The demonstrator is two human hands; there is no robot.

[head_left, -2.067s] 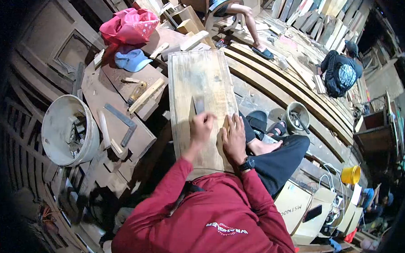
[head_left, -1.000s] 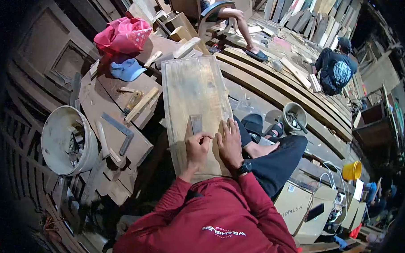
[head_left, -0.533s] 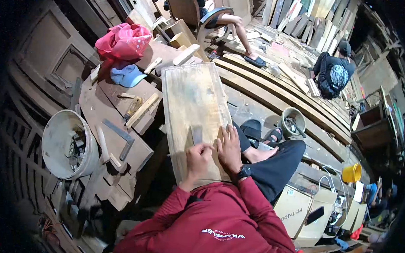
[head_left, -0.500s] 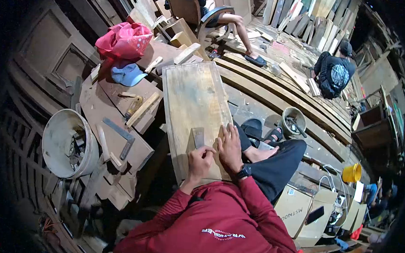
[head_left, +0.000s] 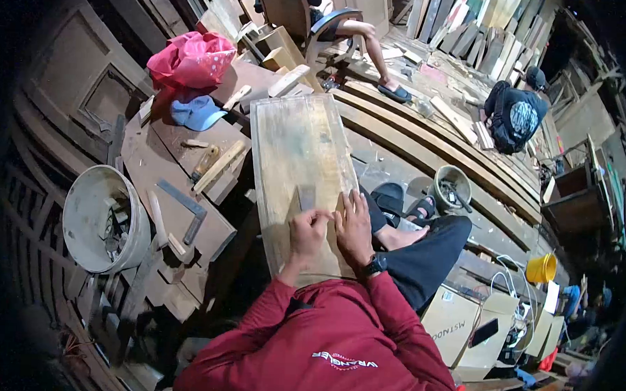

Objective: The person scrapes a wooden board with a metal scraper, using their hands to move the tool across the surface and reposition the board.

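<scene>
A long wooden panel [head_left: 298, 136] with a raised border lies in front of me, its near end against my body. Low on it, my left hand [head_left: 307, 235] is closed in a pinch at the near end of a flat grey blade-like piece [head_left: 305, 196]. The fingers cover that end of the piece. My right hand [head_left: 354, 228], with a watch on its wrist, lies flat near the panel's right edge. Its fingers stretch forward, and its thumb side is close beside the left fingertips.
Left of the panel, a workbench [head_left: 159, 152] carries a metal square [head_left: 196, 222], a wooden-handled tool [head_left: 205, 163], a blue cap [head_left: 197, 113] and a pink bag [head_left: 192, 59]. A white bucket [head_left: 136, 237] stands far left. Another bucket [head_left: 452, 186] is at right. Two people sit farther off.
My left hand and the grey piece have slid a little forward, up the panel. My right hand stays flat in nearly the same place.
</scene>
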